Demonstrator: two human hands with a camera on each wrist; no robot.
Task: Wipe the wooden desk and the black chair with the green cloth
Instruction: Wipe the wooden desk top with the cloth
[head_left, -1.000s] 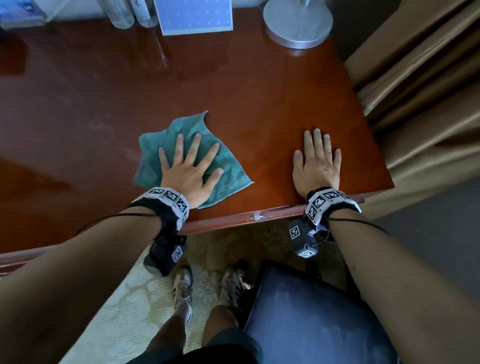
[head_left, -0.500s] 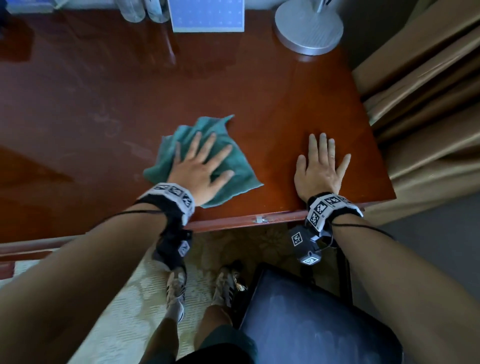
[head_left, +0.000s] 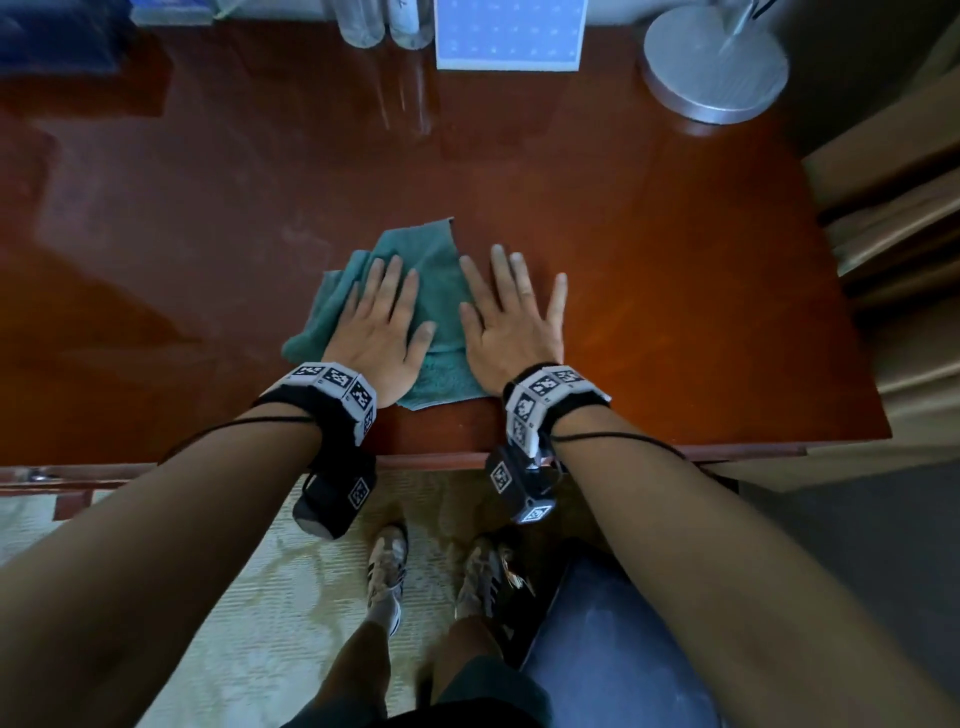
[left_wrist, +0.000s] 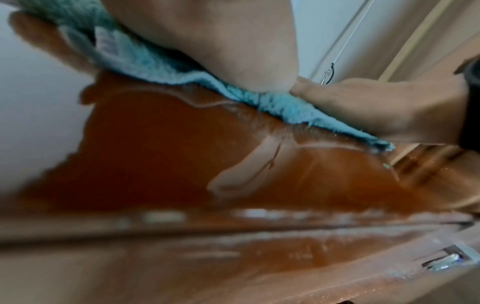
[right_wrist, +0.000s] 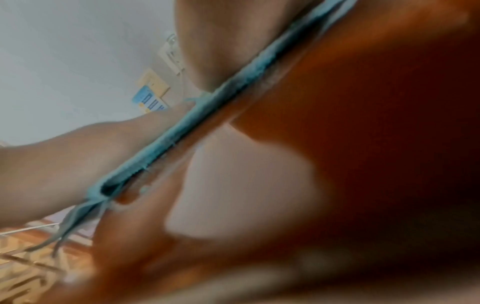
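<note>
A green cloth (head_left: 441, 270) lies bunched on the glossy wooden desk (head_left: 675, 260), near its front edge. My left hand (head_left: 382, 322) presses flat on the cloth with straight, spread fingers. Just to its right, my right hand (head_left: 511, 317) lies flat with fingers spread; its thumb side rests on the cloth's right edge and the other fingers on bare wood. The left wrist view shows the cloth (left_wrist: 161, 67) squeezed under my palm (left_wrist: 221, 41). From the right wrist, the cloth (right_wrist: 207, 107) is a thin strip on the wood. The black chair (head_left: 613, 649) seat stands below the desk at lower right.
Along the desk's back edge stand a silver lamp base (head_left: 717, 62), a blue-and-white card (head_left: 511, 31) and clear bottles (head_left: 384, 21). Beige curtains (head_left: 909, 208) hang right of the desk. My sneakered feet (head_left: 387, 577) stand on pale carpet beside the chair.
My right hand has slid left across the desk and now touches the cloth's right edge. The cloth has bunched narrower under my left hand.
</note>
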